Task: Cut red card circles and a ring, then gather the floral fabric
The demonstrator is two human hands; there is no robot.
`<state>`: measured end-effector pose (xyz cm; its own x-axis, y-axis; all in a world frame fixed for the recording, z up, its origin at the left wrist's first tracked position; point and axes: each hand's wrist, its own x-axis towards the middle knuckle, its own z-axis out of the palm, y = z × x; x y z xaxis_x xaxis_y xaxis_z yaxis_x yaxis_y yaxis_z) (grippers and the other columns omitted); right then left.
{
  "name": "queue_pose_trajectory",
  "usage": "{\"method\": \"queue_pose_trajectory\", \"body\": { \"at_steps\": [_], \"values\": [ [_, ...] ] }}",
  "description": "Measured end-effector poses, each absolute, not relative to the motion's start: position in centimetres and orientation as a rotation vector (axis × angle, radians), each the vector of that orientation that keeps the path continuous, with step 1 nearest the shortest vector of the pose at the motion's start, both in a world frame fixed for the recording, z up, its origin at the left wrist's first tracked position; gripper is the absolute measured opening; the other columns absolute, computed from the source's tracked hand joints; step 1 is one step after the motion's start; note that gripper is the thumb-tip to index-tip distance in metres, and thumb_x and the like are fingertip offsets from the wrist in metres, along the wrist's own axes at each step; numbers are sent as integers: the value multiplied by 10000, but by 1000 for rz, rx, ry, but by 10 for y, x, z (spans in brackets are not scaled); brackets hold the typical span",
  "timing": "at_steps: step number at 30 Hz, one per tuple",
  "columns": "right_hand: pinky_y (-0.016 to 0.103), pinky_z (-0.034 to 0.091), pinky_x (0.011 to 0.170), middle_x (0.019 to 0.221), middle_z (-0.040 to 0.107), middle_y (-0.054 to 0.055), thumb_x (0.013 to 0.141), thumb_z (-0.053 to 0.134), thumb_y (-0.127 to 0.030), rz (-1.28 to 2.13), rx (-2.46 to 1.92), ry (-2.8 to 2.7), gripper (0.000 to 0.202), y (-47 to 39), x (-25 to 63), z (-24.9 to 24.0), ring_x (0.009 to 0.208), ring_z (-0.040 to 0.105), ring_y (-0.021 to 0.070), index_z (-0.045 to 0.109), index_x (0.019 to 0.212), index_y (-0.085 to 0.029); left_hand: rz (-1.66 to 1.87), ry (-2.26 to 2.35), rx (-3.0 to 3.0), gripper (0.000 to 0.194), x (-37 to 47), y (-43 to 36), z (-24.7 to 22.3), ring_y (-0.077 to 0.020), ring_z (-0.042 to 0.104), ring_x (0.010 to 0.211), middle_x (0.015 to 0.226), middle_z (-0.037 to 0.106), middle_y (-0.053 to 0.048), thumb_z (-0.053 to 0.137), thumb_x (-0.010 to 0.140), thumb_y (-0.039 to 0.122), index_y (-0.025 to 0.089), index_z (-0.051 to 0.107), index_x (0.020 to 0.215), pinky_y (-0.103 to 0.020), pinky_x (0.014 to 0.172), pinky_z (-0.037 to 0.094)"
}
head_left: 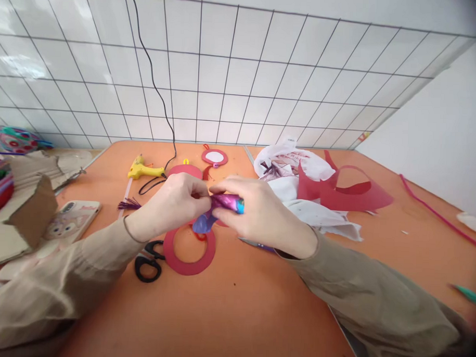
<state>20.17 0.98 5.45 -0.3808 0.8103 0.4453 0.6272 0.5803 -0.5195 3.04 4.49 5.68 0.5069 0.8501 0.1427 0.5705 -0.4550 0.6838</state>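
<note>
A shiny purple and blue rolled wrapper [226,202] is held up between both hands over the table; its exact kind is unclear. At its left end, my left hand [174,201] pinches the edge with thumb and forefinger. My right hand [260,206] is closed around the right part, where a bright blue end shows. A bluish flap hangs below the fingers. Under the hands lies a red paper ring [188,269] with a small red loop at its top. Black-handled scissors [147,269] rest just left of that ring, partly behind my left sleeve.
A yellow glue gun [144,169] with a black cord lies at the back left, near a phone [73,219] and cardboard [29,213]. Behind the hands is a small red-rimmed disc [215,157]. White plastic bags [318,215] and cut red paper [339,197] lie right.
</note>
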Motion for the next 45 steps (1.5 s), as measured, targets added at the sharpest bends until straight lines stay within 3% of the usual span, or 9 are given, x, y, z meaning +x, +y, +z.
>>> {"method": "queue_pose_trajectory", "body": {
  "at_steps": [4,11,16,32,39,45],
  "values": [
    [244,448,604,744,667,13,756,557,-28,301,-1133,-2010,159,15,203,51,674,597,126,661,763,-149,572,1196,2023,148,29,45,61,-78,415,450,475,526,20,532,662,185,150,588,530,-200,394,273],
    [249,462,603,763,638,29,750,582,-44,345,-993,-2032,138,16,205,50,673,581,122,679,797,-130,562,988,1564,173,26,53,58,-121,567,503,500,603,-18,554,682,169,142,581,513,-242,542,466],
    [269,476,616,775,636,52,765,572,-57,347,-941,-2074,140,16,204,50,691,585,136,691,802,-121,590,942,1380,186,26,54,57,-122,573,477,493,594,-15,579,679,149,137,577,494,-234,502,459],
    [277,484,615,774,657,29,752,596,-61,526,-1042,-1988,146,16,206,48,694,611,139,707,787,-149,591,819,1370,160,25,58,51,-115,628,571,623,673,-42,640,754,212,115,678,632,-218,587,499],
    [266,490,614,763,665,18,759,591,-62,527,-1035,-1981,151,16,205,51,688,611,127,704,773,-161,554,748,1367,162,23,59,52,-174,668,677,695,698,-71,660,743,259,106,707,714,-288,693,530],
    [271,511,612,768,680,18,767,582,-90,592,-1060,-1952,149,16,206,52,702,627,139,701,744,-175,571,783,1433,115,23,57,53,-140,662,646,681,705,-43,651,741,215,131,712,694,-251,676,534]
  ]
}}
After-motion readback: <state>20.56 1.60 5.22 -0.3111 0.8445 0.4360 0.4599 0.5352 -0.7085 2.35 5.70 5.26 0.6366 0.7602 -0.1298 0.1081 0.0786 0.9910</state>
